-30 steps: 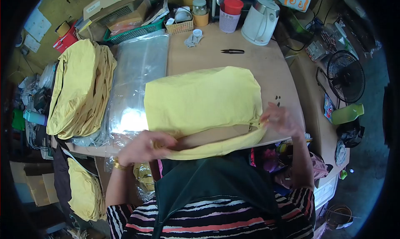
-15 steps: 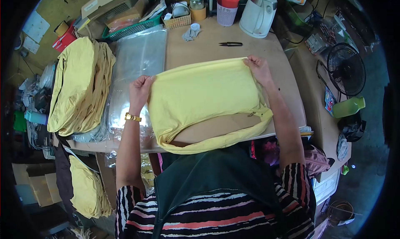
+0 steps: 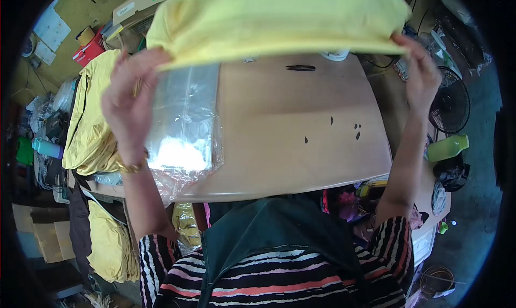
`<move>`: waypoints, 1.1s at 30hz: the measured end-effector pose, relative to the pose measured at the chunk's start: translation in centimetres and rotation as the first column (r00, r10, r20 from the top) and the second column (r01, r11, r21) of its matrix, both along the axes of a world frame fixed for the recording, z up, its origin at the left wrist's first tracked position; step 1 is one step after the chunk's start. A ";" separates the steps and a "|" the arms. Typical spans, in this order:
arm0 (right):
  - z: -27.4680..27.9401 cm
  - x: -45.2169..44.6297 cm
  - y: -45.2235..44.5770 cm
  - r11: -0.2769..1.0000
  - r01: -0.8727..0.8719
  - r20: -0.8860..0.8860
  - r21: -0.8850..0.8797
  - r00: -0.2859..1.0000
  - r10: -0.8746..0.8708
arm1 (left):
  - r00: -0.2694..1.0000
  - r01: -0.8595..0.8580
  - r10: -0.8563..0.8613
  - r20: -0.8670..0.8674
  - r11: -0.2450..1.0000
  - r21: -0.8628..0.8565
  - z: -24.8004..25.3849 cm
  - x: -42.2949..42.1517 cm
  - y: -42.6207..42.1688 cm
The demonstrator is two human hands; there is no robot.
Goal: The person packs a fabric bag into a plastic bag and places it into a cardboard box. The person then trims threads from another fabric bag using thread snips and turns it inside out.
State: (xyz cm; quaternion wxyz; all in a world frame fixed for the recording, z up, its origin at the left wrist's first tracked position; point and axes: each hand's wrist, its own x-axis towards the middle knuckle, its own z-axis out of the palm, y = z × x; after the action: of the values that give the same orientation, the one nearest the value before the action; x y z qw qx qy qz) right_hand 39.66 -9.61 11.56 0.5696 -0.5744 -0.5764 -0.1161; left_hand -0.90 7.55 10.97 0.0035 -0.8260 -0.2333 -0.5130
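Observation:
A yellow fabric shoulder bag (image 3: 279, 20) is held up in the air above the far part of the table, close to the camera. At its lower left corner my left hand (image 3: 131, 93), slightly blurred and wearing a gold watch, pinches the edge. My right hand (image 3: 422, 74) is closed on the opposite corner, stretching the edge between them. The strap does not show now. Black thread snips (image 3: 300, 68) lie on the table (image 3: 269, 147) below the bag. Clear plastic bags (image 3: 185, 109) lie flat near my left forearm.
A pile of yellow bags (image 3: 88, 125) stands at the left, another yellow stack (image 3: 110, 243) lower down. Small dark specks (image 3: 331, 120) dot the tabletop. To the right are a black fan (image 3: 451, 98) and a green bottle (image 3: 449, 148). The raised bag hides most of the back items.
Both hands have risen and spread apart, lifting the yellow bag off the table toward the camera. The tabletop beneath it, with dark specks, is now uncovered.

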 end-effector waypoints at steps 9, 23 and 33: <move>-20.2 -2.9 -8.5 0.835 -0.089 -0.128 -0.543 0.992 0.022 | 0.910 -0.156 -0.076 -0.407 0.847 -0.507 -17.3 -4.0 -6.2; -17.2 -5.7 -6.9 0.845 0.054 0.096 -0.533 0.995 -0.003 | 0.992 0.093 -0.127 -0.017 0.807 -0.583 -17.9 -3.0 -4.7; -20.5 -4.1 -6.1 0.922 0.112 0.180 -0.371 0.983 -0.047 | 0.983 0.127 -0.179 -0.049 0.842 -0.524 -18.4 -1.7 -5.0</move>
State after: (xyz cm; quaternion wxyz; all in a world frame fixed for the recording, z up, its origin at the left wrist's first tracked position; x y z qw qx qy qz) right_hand 35.60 -15.69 -8.95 0.3920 -0.6848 -0.6099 -0.0734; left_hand -2.60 2.56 -7.47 -0.2491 -0.8358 -0.2958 -0.3896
